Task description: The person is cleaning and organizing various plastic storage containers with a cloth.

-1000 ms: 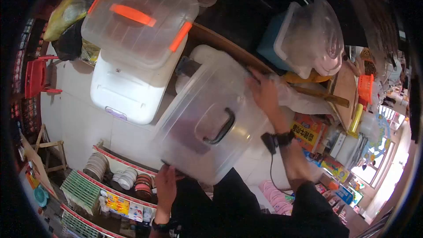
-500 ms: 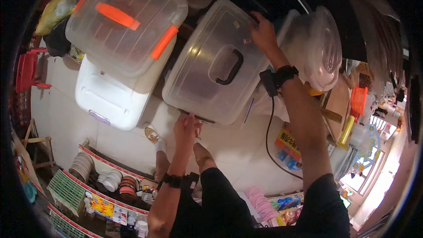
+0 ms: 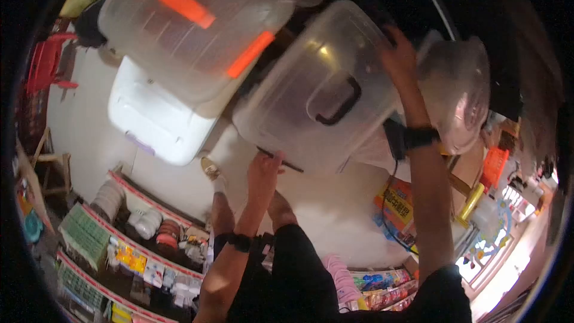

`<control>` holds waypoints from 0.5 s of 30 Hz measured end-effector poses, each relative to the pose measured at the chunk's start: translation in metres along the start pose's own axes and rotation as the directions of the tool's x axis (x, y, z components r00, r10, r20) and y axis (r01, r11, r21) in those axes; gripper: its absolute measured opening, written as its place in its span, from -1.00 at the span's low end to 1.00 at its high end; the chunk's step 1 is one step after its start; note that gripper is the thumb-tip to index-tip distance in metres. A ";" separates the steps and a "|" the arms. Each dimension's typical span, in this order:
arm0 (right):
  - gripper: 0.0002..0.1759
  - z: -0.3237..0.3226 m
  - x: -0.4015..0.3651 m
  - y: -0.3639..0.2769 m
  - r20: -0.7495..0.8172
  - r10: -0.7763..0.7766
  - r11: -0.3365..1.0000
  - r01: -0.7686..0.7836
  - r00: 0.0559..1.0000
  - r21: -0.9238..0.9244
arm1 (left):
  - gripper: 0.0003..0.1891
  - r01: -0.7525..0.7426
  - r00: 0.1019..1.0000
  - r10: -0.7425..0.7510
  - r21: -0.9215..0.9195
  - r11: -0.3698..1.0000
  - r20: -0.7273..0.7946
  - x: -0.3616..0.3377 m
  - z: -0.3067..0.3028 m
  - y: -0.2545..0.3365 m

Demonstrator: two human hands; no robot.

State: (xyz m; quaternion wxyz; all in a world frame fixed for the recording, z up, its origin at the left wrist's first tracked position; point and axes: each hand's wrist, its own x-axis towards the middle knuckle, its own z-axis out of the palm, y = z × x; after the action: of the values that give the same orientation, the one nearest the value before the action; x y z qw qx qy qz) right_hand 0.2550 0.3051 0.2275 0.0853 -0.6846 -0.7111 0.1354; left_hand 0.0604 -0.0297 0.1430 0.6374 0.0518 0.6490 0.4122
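A clear lidded storage box (image 3: 299, 84) with a black handle on its lid stands in front of me. My left hand (image 3: 264, 170) is at its near edge, fingers bent around the dark latch strip (image 3: 280, 159). At the box's far right edge, by another dark latch, is my right hand (image 3: 399, 54), its fingers curled over the rim. Both hands appear slightly blurred. A black strap with a small device and cable is on my right wrist.
To the left, a clear box with orange handles (image 3: 197, 30) sits on a white box (image 3: 155, 113). Round clear tubs (image 3: 457, 96) stand at the right. Shelves with bowls (image 3: 149, 222) run along the lower left. A red stool (image 3: 51, 63) stands far left.
The view has shifted, so the boxes sit farther right and somewhat tilted. Both hands remain at the box's edges; the near latch strip now stands out from the box.
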 end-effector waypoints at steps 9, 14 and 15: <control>-0.42 -0.022 -0.201 0.017 0.263 -0.080 0.908 -0.038 0.962 0.416 | -0.72 -0.074 0.996 0.089 0.365 0.928 -0.024 -0.137 -0.148 0.058; -0.36 -0.044 -0.312 0.019 0.522 0.121 0.840 -0.367 0.845 0.400 | -0.75 -0.044 0.999 0.046 0.668 0.743 0.015 -0.191 -0.194 0.158; -0.40 -0.052 -0.323 0.002 0.606 0.164 0.771 -0.485 0.778 0.414 | -0.76 -0.129 0.992 0.076 0.736 0.665 0.105 -0.199 -0.220 0.161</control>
State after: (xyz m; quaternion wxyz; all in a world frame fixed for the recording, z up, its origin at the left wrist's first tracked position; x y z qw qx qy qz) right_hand 0.2889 -0.0133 0.2971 0.0495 -0.6813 -0.5003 0.5321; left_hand -0.1684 -0.1454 0.3621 0.5581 0.3554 0.7353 0.1469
